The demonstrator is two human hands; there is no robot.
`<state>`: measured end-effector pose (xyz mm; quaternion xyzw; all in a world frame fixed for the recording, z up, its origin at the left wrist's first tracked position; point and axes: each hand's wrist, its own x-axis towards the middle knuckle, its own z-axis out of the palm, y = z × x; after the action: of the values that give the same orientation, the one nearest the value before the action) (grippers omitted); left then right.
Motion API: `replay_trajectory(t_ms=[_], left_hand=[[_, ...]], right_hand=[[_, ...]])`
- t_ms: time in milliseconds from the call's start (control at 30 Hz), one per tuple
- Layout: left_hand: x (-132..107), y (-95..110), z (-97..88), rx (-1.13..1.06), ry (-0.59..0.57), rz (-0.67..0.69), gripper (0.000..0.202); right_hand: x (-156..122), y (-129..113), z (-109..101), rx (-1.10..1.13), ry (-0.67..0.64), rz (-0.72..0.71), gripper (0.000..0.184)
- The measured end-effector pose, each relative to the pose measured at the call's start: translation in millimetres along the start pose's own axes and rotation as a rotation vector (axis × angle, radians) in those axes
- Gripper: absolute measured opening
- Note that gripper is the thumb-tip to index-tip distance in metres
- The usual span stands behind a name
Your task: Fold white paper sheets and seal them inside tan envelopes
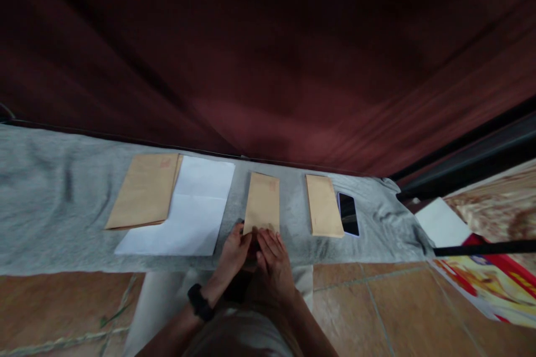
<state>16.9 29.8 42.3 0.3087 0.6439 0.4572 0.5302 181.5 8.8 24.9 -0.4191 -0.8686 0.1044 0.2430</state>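
A brown paper envelope (263, 201) lies lengthwise in front of me on the grey cloth. My left hand (234, 251) has its near left corner between thumb and fingers. Across the near right end, my right hand (275, 262) lies with its fingers stretched out and close together, touching the paper. The envelope's near edge is partly hidden under my hands. To the right is a small stack of similar envelopes (324, 206). On the left, larger brown envelopes (144, 189) partly cover white paper sheets (196, 212) with a crease across them.
A phone (349, 213) with a dark screen lies beside the right stack. The grey cloth (62, 195) covers a long narrow surface against a dark red curtain (259, 67). A red and yellow box (494, 284) stands at the lower right, above the tiled floor (355, 312).
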Motion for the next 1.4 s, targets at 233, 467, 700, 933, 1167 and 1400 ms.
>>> replay_trajectory(t_ms=[233, 467, 700, 933, 1167, 1400], left_hand=[[-13.2, -10.7, -11.1, 0.290, -0.002, 0.076, 0.022], [-32.0, -37.9, -20.8, 0.953, -0.005, 0.859, 0.039], [-29.6, -54.2, -18.7, 1.238, 0.002, 1.065, 0.065], [-34.1, -56.5, -19.6, 1.271, 0.040, 1.038, 0.072], [-35.9, -58.7, -24.1, 1.297, 0.107, 1.027, 0.075], [-35.8, -61.1, -23.6, 1.302, 0.133, 0.985, 0.074]], right_hand=[[-1.5, -8.1, -4.3, 0.015, -0.079, 0.027, 0.049], [0.6, -7.7, -4.4, 0.028, -0.086, 0.010, 0.054], [-7.8, -8.6, 0.9, -0.026, -0.051, 0.054, 0.060], [-20.1, 6.2, 3.5, -0.165, 0.026, 0.108, 0.050], [-32.4, 23.6, -2.7, -0.221, 0.028, 0.124, 0.048], [-32.1, 19.3, -1.8, -0.206, 0.066, 0.146, 0.050]])
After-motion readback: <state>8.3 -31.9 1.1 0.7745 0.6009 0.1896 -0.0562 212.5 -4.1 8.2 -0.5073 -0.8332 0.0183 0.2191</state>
